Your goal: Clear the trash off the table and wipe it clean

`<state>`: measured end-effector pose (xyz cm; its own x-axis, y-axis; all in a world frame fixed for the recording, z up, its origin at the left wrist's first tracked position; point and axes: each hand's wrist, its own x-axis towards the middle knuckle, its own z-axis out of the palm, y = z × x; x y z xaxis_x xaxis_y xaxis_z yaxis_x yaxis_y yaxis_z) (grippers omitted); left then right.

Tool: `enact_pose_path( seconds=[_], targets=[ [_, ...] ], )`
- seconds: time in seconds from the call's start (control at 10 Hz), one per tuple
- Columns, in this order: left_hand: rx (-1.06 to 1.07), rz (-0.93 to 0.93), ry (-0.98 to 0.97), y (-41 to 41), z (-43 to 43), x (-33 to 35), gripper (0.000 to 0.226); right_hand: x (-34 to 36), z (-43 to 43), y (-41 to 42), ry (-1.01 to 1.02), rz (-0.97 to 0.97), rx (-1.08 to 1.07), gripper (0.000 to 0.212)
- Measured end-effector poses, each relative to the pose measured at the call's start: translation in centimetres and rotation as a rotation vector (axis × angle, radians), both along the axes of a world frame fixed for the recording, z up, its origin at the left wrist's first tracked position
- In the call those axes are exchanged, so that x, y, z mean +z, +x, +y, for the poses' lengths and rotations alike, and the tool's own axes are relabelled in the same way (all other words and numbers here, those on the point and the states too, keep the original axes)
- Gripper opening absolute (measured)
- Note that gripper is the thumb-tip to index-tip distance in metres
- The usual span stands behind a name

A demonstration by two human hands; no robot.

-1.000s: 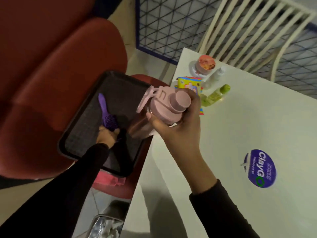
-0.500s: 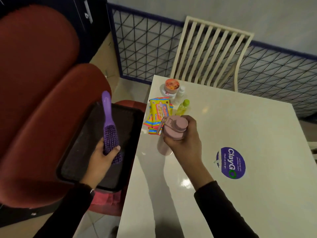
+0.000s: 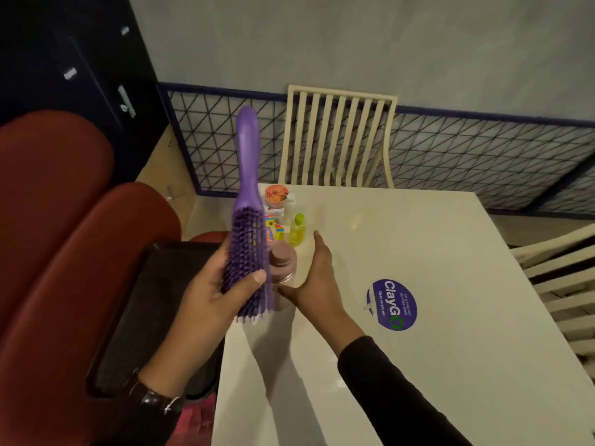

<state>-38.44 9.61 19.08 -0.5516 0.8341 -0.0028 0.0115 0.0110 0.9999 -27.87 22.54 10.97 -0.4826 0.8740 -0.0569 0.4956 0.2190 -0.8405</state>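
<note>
Grips purple plastic hairbrush [image 3: 248,220] by its bristled head in left hand [image 3: 211,296], handle up, above left edge of white table [image 3: 418,381]. Holds right hand [image 3: 317,278] open, fingers straight, just beside upright pink lidded bottle [image 3: 282,263]. Best laid flat, clear of that bottle. Mind small yellow-green bottle [image 3: 297,232], orange-lidded jar [image 3: 276,194], colourful packet [image 3: 274,231] crowding the corner; black tray [image 3: 154,310] alongside.

Table [image 3: 418,381] is smooth, glossy white, throwing reflections; brush [image 3: 248,175] is purple plastic, bristles too; bottle [image 3: 282,257] looks matt pink plastic; tray [image 3: 145,317] dull matt black; seat [image 3: 80,252] red cloth; chair [image 3: 341,92] cream-painted wood
</note>
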Motion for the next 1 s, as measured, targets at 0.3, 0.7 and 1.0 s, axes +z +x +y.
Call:
enact_pose_path(
  seconds=[0.3,0.7,1.0],
  targets=[
    [-0.179,0.031,-0.163,9.3,11.7,-5.6,0.056,-2.8,5.0,12.8,-0.013,-0.158,-0.122,0.076],
    [0.072,0.454,-0.842,8.1,20.4,-20.7,0.046,-5.8,9.2,18.1,-0.055,-0.212,0.062,0.057],
    [0.053,0.937,-1.023,8.1,20.6,-22.1,0.052,-6.6,12.2,19.5,-0.063,-0.277,0.165,0.051]
  ],
)
